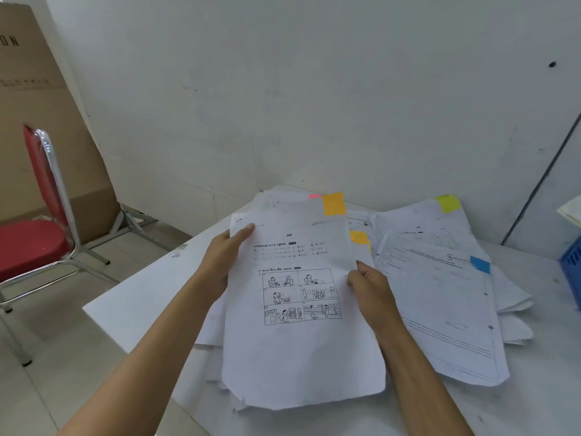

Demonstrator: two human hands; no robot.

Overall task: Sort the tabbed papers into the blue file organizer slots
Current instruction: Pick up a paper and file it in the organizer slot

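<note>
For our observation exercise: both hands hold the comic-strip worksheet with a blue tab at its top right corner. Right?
No. The head view shows an orange tab on the comic-strip worksheet; the left hand and right hand do hold it.

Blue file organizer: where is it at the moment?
Only its corner shows in the head view: the blue file organizer sits at the far right edge, on the table, just past the blue-tabbed sheet.
</note>
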